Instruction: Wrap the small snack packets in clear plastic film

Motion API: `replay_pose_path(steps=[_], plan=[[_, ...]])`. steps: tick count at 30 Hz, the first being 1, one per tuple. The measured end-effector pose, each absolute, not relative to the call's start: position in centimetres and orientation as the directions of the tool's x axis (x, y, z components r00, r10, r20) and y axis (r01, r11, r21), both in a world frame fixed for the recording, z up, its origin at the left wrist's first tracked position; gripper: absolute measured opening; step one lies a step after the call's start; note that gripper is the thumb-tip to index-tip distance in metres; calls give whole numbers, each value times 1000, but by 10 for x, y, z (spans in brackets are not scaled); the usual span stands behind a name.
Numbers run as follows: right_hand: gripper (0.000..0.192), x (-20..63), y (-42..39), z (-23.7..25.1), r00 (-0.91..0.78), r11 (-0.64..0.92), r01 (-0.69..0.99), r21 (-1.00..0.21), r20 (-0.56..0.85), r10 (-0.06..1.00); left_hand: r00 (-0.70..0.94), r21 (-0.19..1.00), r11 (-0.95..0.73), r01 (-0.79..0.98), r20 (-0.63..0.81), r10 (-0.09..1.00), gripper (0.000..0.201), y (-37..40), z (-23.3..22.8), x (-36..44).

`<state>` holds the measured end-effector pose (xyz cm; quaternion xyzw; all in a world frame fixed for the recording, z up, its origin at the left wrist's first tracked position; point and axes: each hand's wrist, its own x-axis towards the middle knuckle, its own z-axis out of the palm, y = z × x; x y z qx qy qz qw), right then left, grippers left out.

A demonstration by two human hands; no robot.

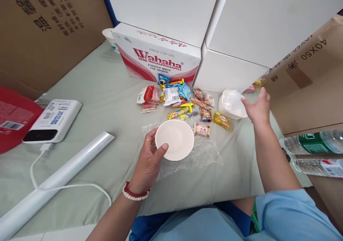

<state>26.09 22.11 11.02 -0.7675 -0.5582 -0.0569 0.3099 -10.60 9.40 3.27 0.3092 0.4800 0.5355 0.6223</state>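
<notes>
My left hand [154, 153] grips a white paper bowl [175, 139], thumb over the rim and fingers beneath it. The bowl is tipped toward me, and its inside is bare. Under it lies a crumpled clear plastic bag [203, 157]. My right hand [257, 107] is open, fingers spread, with the thumb at the right rim of a second white bowl [224, 108]; whether they touch I cannot tell. Clear plastic [233, 99] sits inside that bowl. Between the hands are wrapped snacks, among them a yellow packet [222, 121], a brown packet [205, 114] and a cream packet [202, 130].
A Wahaha carton [160, 60] and white cabinets [233, 69] stand behind the snack pile [173, 94]. To the left are a white device [53, 121] with a cable and a long silvery tube [61, 178]. Water bottles [316, 142] and a cardboard box [302, 80] flank the right.
</notes>
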Motion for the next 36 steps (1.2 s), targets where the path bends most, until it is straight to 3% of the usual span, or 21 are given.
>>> replay_pose_path(steps=[1, 3, 5, 7, 10, 12, 13, 15, 18, 20, 23, 24, 26, 28, 33, 36], plan=[[84, 250, 197, 112, 284, -85, 911, -403, 466, 838, -20, 895, 248, -372, -275, 961, 81, 93, 35, -102], [78, 221, 145, 108, -149, 312, 877, -367, 409, 900, 35, 882, 289, -373, -298, 954, 82, 90, 39, -92], [61, 190, 100, 96, -577, 645, 701, -304, 289, 764, 152, 864, 344, -366, -310, 939, 81, 85, 42, -79], [40, 173, 69, 84, -657, 723, 641, -258, 304, 690, 295, 863, 370, -345, -275, 915, 81, 78, 43, -69], [24, 195, 44, 90, -561, 624, 708, -329, 275, 781, 378, 955, 214, -203, -126, 917, 74, 67, 39, -67], [18, 239, 40, 112, -386, 406, 821, -400, 133, 913, 323, 997, -35, 63, 13, 946, 62, 61, 30, -77], [17, 266, 42, 125, -247, 241, 890, -388, 34, 968, 300, 957, -169, 237, 93, 949, 56, 58, 22, -85], [19, 321, 62, 153, 99, -123, 957, -263, -103, 990, 302, 764, -390, 513, 265, 916, 40, 52, 4, -102], [13, 389, 131, 190, 442, -442, 896, -37, -12, 897, 421, 480, -573, 665, 392, 818, 22, 43, -25, -120], [19, 418, 197, 212, 431, -433, 901, -11, 125, 893, 465, 362, -609, 706, 412, 784, 26, 37, -37, -125], [22, 434, 295, 243, 368, -331, 929, -167, 315, 875, 468, 273, -605, 748, 429, 773, 31, 30, -41, -124], [32, 433, 320, 251, 378, -319, 922, -220, 324, 867, 461, 260, -597, 759, 433, 775, 31, 28, -41, -122], [58, 426, 353, 261, 404, -345, 909, -232, 292, 867, 453, 242, -583, 776, 430, 781, 31, 27, -38, -120], [67, 413, 359, 259, 388, -341, 917, -209, 259, 884, 454, 232, -581, 780, 428, 781, 32, 25, -36, -119], [39, 383, 296, 204, 277, -260, 956, -135, 123, 953, 399, 294, -543, 787, 429, 810, 51, 19, -32, -130], [30, 371, 244, 165, 262, -281, 940, -192, -120, 958, 389, 291, -534, 794, 432, 814, 50, 15, -27, -147]])
